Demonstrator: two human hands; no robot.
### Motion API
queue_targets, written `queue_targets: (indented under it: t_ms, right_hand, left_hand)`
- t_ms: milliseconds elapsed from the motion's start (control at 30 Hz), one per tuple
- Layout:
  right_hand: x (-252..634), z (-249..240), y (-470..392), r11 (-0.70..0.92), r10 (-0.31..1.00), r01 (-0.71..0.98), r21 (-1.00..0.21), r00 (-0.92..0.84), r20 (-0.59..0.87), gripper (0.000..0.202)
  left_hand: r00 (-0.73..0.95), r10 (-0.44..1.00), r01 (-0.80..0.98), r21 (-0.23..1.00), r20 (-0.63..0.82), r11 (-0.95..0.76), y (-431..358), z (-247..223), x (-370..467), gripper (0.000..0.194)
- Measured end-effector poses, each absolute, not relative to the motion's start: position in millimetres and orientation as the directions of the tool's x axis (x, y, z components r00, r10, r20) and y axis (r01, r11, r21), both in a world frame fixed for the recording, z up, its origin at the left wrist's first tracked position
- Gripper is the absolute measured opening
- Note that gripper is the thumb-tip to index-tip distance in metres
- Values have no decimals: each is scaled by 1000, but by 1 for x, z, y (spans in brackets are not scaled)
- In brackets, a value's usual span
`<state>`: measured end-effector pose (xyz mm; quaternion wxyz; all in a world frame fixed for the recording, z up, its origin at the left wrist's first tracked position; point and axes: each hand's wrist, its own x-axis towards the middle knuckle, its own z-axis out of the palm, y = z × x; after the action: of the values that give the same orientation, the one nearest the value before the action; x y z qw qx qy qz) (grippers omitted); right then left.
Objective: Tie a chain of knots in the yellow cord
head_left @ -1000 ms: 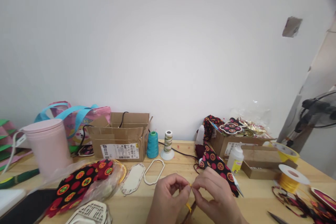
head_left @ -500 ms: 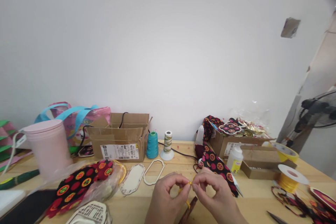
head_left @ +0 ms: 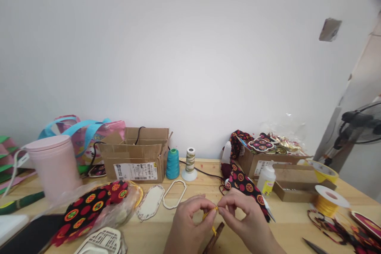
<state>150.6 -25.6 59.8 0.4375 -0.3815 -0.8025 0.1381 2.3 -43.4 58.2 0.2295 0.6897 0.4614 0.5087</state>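
Both hands meet low in the middle of the head view, fingertip to fingertip. My left hand (head_left: 194, 219) pinches a yellow cord (head_left: 213, 229) between thumb and forefinger. Close against it, my right hand (head_left: 242, 216) pinches the same cord at what looks like a small knot. The cord's lower part hangs below my left fingertips. Just under the hands a dark reddish-brown stick (head_left: 213, 241) slants up from the bottom edge; its lower end is out of view. Whether the cord is tied to the stick I cannot tell.
Beyond the hands lie a pale oval frame (head_left: 175, 194), a teal thread cone (head_left: 172, 164) and a cardboard box (head_left: 139, 158). At right are a glue bottle (head_left: 267, 178), a yellow cord spool (head_left: 329, 202) and a pointed dark blade (head_left: 312, 246). Patterned fabric (head_left: 92, 206) lies left.
My right hand has turned slightly and shifted a little to the right, showing more of the stick's upper end. Both hands keep their pinch on the yellow cord.
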Motion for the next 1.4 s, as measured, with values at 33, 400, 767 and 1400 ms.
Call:
queue_targets:
  t_ms: [33, 400, 767, 1400]
  right_hand:
    - [152, 61, -25, 696, 709, 490, -525, -351, 612, 13]
    - [161, 65, -24, 833, 549, 436, -342, -570, 611, 13]
    - [156, 57, -31, 711, 704, 432, -555, -446, 553, 11]
    - [152, 60, -28, 674, 738, 387, -630, -392, 549, 13]
  left_hand:
    - [53, 874, 400, 792, 483, -462, -44, 59, 2, 13]
    - [120, 883, 385, 799, 453, -462, -43, 58, 2, 15]
    - [69, 915, 321, 859, 398, -399, -42, 58, 4, 11]
    - [71, 907, 281, 864, 416, -418, -44, 62, 1, 13]
